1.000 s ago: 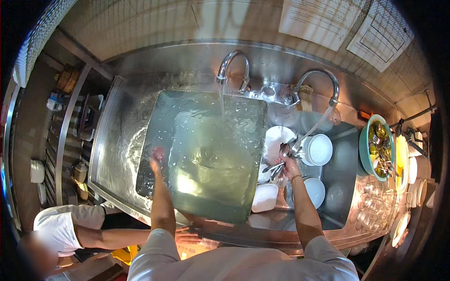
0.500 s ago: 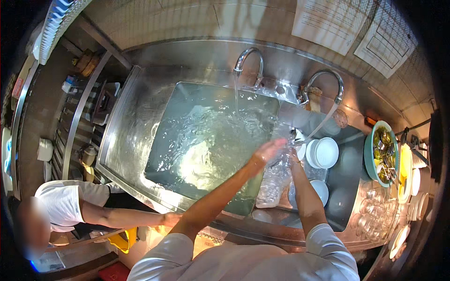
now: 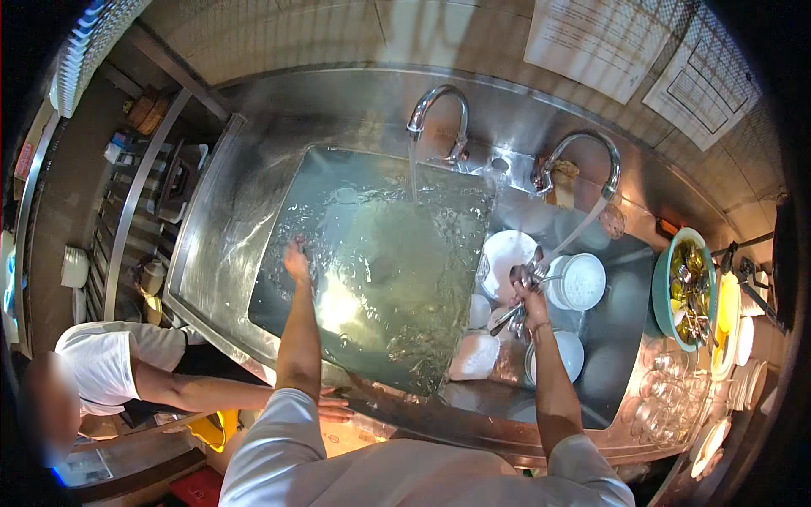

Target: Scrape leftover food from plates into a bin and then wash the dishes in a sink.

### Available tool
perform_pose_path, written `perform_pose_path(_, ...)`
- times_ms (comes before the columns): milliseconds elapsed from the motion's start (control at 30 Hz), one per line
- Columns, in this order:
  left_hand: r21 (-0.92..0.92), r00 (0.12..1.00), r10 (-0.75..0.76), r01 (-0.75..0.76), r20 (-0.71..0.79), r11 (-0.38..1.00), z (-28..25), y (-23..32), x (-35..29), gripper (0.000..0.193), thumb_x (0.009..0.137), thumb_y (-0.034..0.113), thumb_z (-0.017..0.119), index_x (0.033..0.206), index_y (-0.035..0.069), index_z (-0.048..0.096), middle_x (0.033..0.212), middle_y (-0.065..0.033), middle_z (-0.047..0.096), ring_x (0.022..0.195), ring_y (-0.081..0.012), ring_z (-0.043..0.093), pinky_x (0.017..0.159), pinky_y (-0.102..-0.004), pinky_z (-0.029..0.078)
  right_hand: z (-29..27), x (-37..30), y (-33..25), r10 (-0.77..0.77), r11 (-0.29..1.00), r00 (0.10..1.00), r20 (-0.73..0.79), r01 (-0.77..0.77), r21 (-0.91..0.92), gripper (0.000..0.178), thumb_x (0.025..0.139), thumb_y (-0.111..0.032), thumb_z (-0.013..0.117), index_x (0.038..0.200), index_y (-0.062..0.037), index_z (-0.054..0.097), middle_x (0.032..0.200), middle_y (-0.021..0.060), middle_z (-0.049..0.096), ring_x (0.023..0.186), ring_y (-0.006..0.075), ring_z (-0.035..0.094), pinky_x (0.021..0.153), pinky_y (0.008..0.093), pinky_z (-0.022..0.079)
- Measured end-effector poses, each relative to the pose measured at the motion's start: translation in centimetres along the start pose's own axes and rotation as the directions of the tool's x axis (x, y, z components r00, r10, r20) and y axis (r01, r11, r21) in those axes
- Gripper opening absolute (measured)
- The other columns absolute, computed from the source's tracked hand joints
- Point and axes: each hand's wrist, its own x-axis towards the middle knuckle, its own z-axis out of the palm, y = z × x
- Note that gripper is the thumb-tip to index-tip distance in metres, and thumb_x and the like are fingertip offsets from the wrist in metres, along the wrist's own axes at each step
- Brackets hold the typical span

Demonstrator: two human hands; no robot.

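Observation:
My right hand (image 3: pixel 530 306) is closed around a bunch of metal cutlery (image 3: pixel 509 317), spoons as far as I can see. It is over the right sink basin, under the stream from the right tap (image 3: pixel 610 169). Beside it are a stack of white bowls (image 3: pixel 583 281), a large white plate (image 3: pixel 505 258) and another white dish (image 3: pixel 564 355). Over at the left, my left hand (image 3: pixel 296 259) dips into the water (image 3: pixel 380 270) of the full left basin. Its fingers are partly hidden by the water, so their grip is unclear.
The left tap (image 3: pixel 414 127) runs into the full basin. On the right stand a teal tub (image 3: pixel 661 291) of cutlery and several upturned glasses (image 3: pixel 667 389). A co-worker's arm (image 3: pixel 203 393) reaches to the sink's front edge. Shelves (image 3: pixel 148 194) stand at left.
My left hand has moved away from the right, across the full basin to its left side. My right hand has shifted slightly down, still with the cutlery. Splashing over the dishes has lessened.

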Motion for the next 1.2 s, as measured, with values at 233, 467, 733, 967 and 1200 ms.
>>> perform_pose_path(233, -0.354, 0.363, -0.131, 0.663, 0.923, -0.660, 13.5, -1.0, -11.0, 0.046, 0.092, 0.031, 0.038, 0.118, -0.004, 0.051, 0.126, -0.0182, 0.050, 0.125, -0.0305, 0.039, 0.111, -0.0408, 0.025, 0.9, 2.0, 0.7, -0.128, 0.974, 0.992, -0.003, 0.125, -0.191, 0.024, 0.074, 0.010, 0.048, 0.097, 0.0102, 0.056, 0.071, 0.0137, 0.062, 0.055, 0.0190, 0.059, 0.049, 0.0306, 0.049)
perform_pose_path(467, -0.174, 0.344, -0.265, 0.846, 0.901, 0.505, 26.5, 16.8, -27.6, 0.034, 0.092, 0.018, 0.045, 0.122, 0.003, 0.051, 0.123, -0.0086, 0.055, 0.115, -0.0187, 0.050, 0.101, -0.0321, 0.034, -0.2, 4.5, -0.1, -0.252, 0.894, 0.963, -0.100, 0.192, -0.405, 0.015, 0.072, -0.003, 0.063, 0.084, 0.0045, 0.065, 0.073, 0.0096, 0.063, 0.060, 0.0163, 0.058, 0.051, 0.0322, 0.046)
perform_pose_path(733, 0.055, 0.484, -0.105, 0.117, 0.869, 0.992, 30.7, 13.2, -31.3, 0.059, 0.083, 0.026, 0.066, 0.130, 0.002, 0.039, 0.104, -0.0122, 0.060, 0.098, -0.0162, 0.056, 0.088, -0.0301, 0.043, 1.2, -1.3, -4.7, -0.015, 1.000, 1.000, -0.006, 0.015, -0.007, 0.022, 0.085, -0.011, 0.059, 0.103, 0.0016, 0.058, 0.084, 0.0100, 0.061, 0.071, 0.0223, 0.061, 0.062, 0.0367, 0.053)
perform_pose_path(967, 0.148, 0.240, -0.255, 0.390, 0.937, 0.909, 34.7, 13.6, -36.2, 0.029, 0.089, 0.029, 0.059, 0.104, 0.004, 0.055, 0.078, -0.0018, 0.058, 0.064, -0.0112, 0.054, 0.051, -0.0256, 0.043, -1.6, -4.2, -6.5, -0.154, 0.985, 0.970, 0.186, 0.165, -0.045, 0.023, 0.091, -0.024, 0.058, 0.103, -0.0054, 0.056, 0.083, 0.0047, 0.060, 0.072, 0.0136, 0.059, 0.058, 0.0303, 0.051)
perform_pose_path(1200, -0.050, 0.311, -0.148, 0.550, 0.939, 0.834, 35.2, 13.9, -34.1, 0.034, 0.093, 0.036, 0.050, 0.107, 0.006, 0.056, 0.087, -0.0023, 0.059, 0.076, -0.0132, 0.056, 0.064, -0.0266, 0.045, -0.5, -3.4, -5.6, -0.208, 0.966, 0.952, 0.225, 0.236, -0.104, 0.034, 0.090, -0.023, 0.058, 0.119, -0.0081, 0.048, 0.085, 0.0016, 0.058, 0.064, 0.0086, 0.053, 0.052, 0.0238, 0.046)
